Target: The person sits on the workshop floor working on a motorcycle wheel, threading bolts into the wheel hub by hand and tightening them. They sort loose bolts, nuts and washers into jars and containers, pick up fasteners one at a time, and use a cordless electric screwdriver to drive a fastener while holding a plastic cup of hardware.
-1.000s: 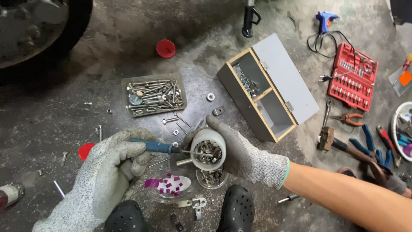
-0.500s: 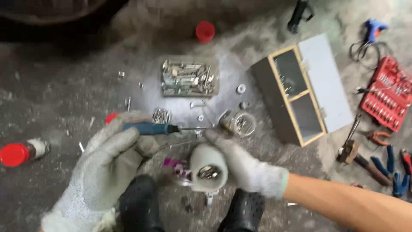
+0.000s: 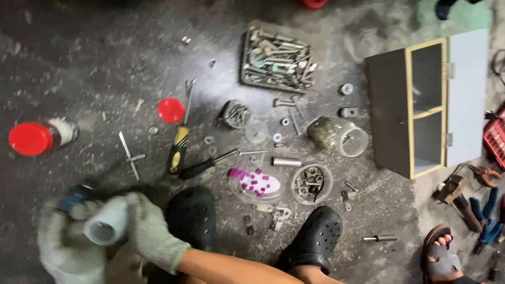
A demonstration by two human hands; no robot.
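My two gloved hands are blurred at the lower left of the head view. My right hand [image 3: 150, 231] grips a white round container [image 3: 107, 227], its open mouth turned toward the camera. My left hand [image 3: 60, 244] is closed around a blue-handled tool [image 3: 76, 194], pressed close to the container. My bare right forearm crosses in front of my black clogs [image 3: 194, 215]. On the dark floor ahead lie a clear lid with nuts [image 3: 311, 184], a clear dish with purple and white bits [image 3: 255, 181] and a clear jar [image 3: 337, 137] on its side.
A tray of bolts [image 3: 279, 58] sits at the top centre, a wooden two-compartment box [image 3: 421, 105] to the right. Two screwdrivers [image 3: 179, 147], a red cap [image 3: 171, 110] and a red-capped bottle [image 3: 34, 138] lie left. Pliers [image 3: 480, 173] and another person's sandalled foot [image 3: 441, 253] are at the right.
Both hands have swung down and left, away from the small parts, carrying the white container and blue-handled tool. The view has shifted, so the tray and box appear larger and higher.
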